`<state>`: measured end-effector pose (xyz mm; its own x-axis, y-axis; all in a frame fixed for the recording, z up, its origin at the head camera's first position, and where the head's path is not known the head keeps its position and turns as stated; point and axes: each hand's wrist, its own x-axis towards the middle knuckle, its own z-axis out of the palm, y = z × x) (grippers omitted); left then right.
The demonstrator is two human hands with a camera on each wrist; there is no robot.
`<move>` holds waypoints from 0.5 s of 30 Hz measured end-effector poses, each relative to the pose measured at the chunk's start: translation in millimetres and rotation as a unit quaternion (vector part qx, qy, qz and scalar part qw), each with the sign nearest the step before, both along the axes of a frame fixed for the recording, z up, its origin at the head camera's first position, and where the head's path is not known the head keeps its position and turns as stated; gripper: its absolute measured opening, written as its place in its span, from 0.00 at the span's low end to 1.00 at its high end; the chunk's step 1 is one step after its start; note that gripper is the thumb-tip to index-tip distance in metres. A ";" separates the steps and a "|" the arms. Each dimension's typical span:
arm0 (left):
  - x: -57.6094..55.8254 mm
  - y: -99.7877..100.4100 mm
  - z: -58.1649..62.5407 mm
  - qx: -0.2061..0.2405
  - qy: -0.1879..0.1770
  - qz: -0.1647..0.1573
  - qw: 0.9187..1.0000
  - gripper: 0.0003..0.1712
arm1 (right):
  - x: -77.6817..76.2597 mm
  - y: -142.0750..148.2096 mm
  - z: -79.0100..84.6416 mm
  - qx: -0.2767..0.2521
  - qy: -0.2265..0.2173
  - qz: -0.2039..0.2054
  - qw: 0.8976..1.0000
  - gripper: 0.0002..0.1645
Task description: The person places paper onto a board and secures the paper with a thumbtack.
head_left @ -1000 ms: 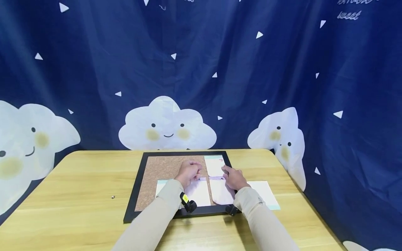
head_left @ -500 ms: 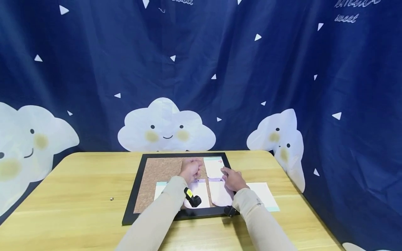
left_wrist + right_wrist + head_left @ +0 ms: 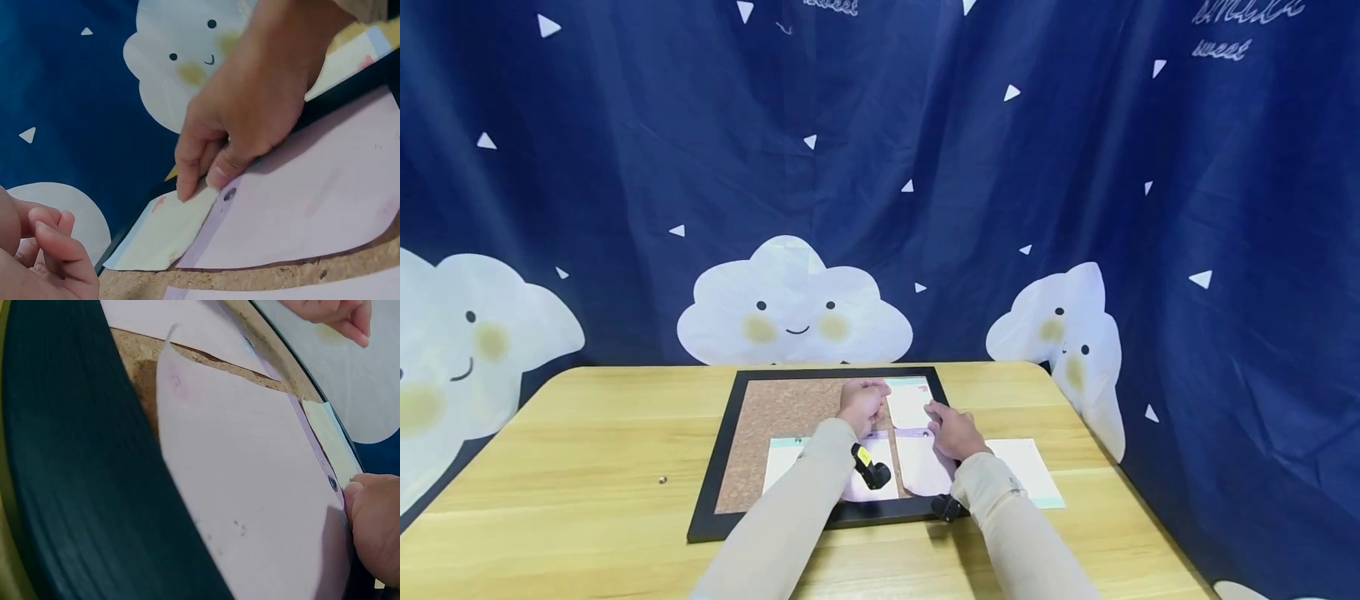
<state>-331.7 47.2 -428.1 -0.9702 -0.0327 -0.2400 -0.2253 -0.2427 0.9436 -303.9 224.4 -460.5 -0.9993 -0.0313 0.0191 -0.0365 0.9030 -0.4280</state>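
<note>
My left hand is over the corkboard, its curled fingertips at the left edge of a cream sheet with a pale blue top band. In the left wrist view the thumb and fingers of the left hand meet; whether something small is between them I cannot tell. My right hand presses thumb and index fingertips on the cream sheet's lower right part, where it meets a lilac sheet. A dark pin sits in the lilac sheet's top band.
A second lilac sheet and a blue-banded sheet lie further left on the board, partly under my left arm. Another pale sheet is on the table right of the black frame. A small silvery object lies on the table's left side.
My left hand has moved slightly right, up to the cream sheet's left edge, its fingers still curled. The right hand stays in place. The head view has tilted a little.
</note>
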 end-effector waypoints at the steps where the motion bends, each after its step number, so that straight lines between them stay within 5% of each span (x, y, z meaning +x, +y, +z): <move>1: -1.6 1.5 -0.7 -0.002 0.004 -0.001 1.000 0.10 | -0.2 0.5 0.6 0.001 0.003 0.000 1.000 0.24; 15: -17.9 12.9 -13.6 0.048 -0.005 -0.022 0.999 0.06 | -3.6 0.5 2.3 -0.013 -0.018 -0.021 1.000 0.24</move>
<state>-349.5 60.1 -441.8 -0.9676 0.0334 -0.2504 -0.2476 -0.3218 0.9139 -307.6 224.9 -458.2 -0.9998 0.0117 -0.0158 0.0176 0.8920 -0.4516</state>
